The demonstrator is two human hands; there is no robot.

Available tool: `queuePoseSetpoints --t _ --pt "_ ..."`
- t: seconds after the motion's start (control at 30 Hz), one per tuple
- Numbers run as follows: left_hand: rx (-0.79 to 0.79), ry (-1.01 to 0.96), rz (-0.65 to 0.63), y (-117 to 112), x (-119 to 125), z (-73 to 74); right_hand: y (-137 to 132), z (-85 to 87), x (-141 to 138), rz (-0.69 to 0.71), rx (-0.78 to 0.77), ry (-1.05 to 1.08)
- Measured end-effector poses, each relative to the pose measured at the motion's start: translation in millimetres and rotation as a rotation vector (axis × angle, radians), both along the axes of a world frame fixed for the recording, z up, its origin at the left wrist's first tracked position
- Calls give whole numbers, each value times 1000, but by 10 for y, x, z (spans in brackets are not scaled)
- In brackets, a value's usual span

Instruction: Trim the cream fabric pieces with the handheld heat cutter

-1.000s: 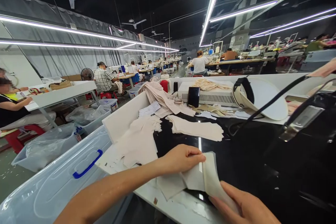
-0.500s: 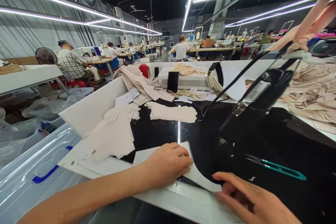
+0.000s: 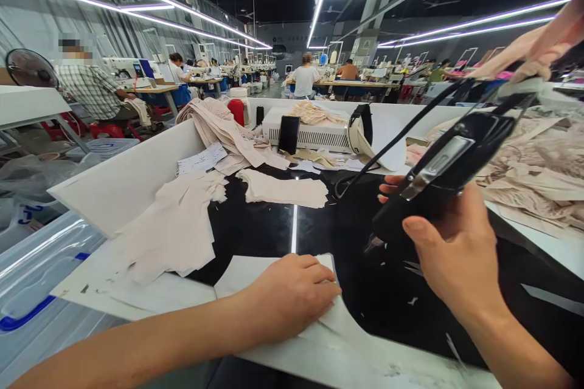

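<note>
My left hand (image 3: pixel 287 298) lies flat, fingers together, pressing a pale fabric piece (image 3: pixel 337 325) onto the black glossy table top (image 3: pixel 274 228). My right hand (image 3: pixel 449 249) is raised and wrapped round a black hanging tool (image 3: pixel 444 170) with a metal plate, which dangles on black cords above the table. Its tip points down toward the fabric near my left hand.
Stacks of beige fabric pieces (image 3: pixel 176 231) lie at left, with another (image 3: pixel 283 189) further back. A white box (image 3: pixel 314 132), a phone (image 3: pixel 289 134) and a strap roll (image 3: pixel 358 130) stand behind. More fabric (image 3: pixel 538 164) is heaped at right. A plastic bin (image 3: pixel 36 273) sits left. Other workers sit at distant tables.
My right hand rose from the table edge and took hold of the hanging black tool. My left hand stayed flat on the fabric piece. The view shifted a little, hiding the teal snips.
</note>
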State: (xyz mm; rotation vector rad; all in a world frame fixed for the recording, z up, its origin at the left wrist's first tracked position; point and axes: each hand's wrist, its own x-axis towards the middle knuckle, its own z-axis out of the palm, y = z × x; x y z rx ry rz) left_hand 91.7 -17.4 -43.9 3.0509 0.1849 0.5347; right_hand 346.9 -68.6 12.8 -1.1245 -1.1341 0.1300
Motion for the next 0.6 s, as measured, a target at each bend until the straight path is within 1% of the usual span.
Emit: queuePoseSetpoints --t 0.07,0.17,0.27,0.4,0.47,0.6 --pt "-10 -17 -3 31 35 24 90 74 -104 33 49 113" --pt "32 -34 -7 74 92 11 171 89 -223 70 76 168" --pt "99 -24 -13 79 130 -70 227 60 -337 119 106 176" --pt "186 -60 -14 22 114 -187 311 16 -473 168 193 200" --pt "221 -100 -6 -15 88 -206 352 -13 -502 185 213 222" --pt "233 -133 6 -64 55 -183 398 -70 -501 175 211 281"
